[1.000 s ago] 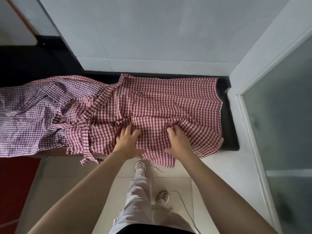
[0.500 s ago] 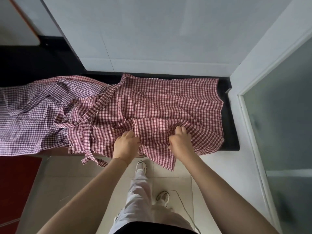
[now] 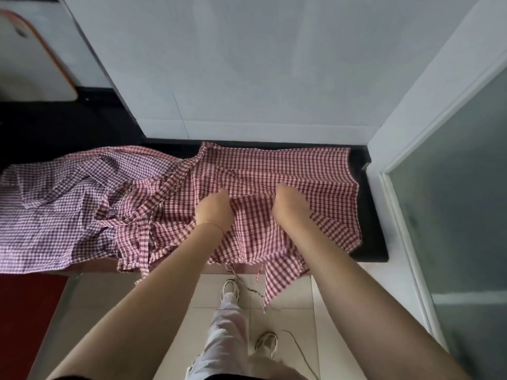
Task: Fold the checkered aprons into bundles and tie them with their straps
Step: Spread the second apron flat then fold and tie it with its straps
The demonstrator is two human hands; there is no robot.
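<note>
Dark table set against a pale wall, with tiled floor below the person's arms. Red checkered apron lies spread flat on the table, straight under and beyond both hands, its near hem hanging off the table edge toward the person. Left hand is fisted on the cloth, fingers curled into a raised fold of it. Right hand, just beside it, grips the same fold the same way; the fabric between the two hands is bunched up into a ridge. Grip looks chosen so both hands carry one straight fold line away from the body, probably the first fold of the bundle. Spreading the apron flat first keeps the fold even.

Strap of the red apron runs diagonally to the left of the left hand, loose and free, likely left out so it can tie the bundle later. More strap ends dangle off the table edge below and left of that hand. Purple checkered apron sits crumpled far left of the left hand, touching the red one, not folded yet. Judged early in the task: nothing bundled, nothing tied.
</note>
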